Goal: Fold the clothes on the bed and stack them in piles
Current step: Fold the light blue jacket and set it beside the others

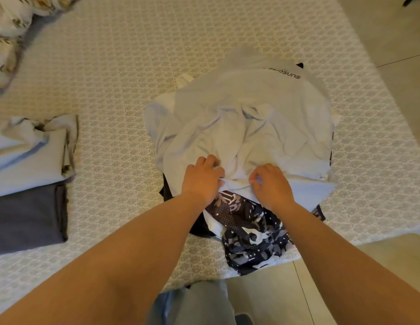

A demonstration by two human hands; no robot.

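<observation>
From the head camera, a bed (pixel 124 66) covered in a pale, lattice-patterned spread fills most of the frame, with tiled floor (pixel 396 43) running down the right side and along the lower right edge.

Right of centre sits a heap of unfolded clothes. On top lies a crumpled white garment (pixel 246 127), its cloth bunched into folds in the middle; dark lettering (pixel 283 72), upside down from here, shows along its far edge. Under its near edge a dark blue and white patterned garment (pixel 253 235) spills toward the lower centre of the frame and reaches the corner of the bed.

Both bare forearms come up from the bottom of the frame and meet at the near edge of the white garment. The left hand (pixel 202 178) has its fingers curled down into the white cloth, gripping a fold of it. The right hand (pixel 272 184), just beside it, also has its fingers bent and pinches the white cloth at its near hem. The two hands are close together but apart.

At the left edge of the frame is a stack of folded clothes: a light blue folded piece (pixel 25 158) with some crumpled pale cloth on its far side, and nearer the bottom a dark grey folded piece (pixel 28 216) touching it. The stack lies well apart from the heap.

In the upper left corner a floral-print bedding item (pixel 7 31) is bunched up. At the bottom centre, part of the person's grey-blue clothing (pixel 192 303) shows.
</observation>
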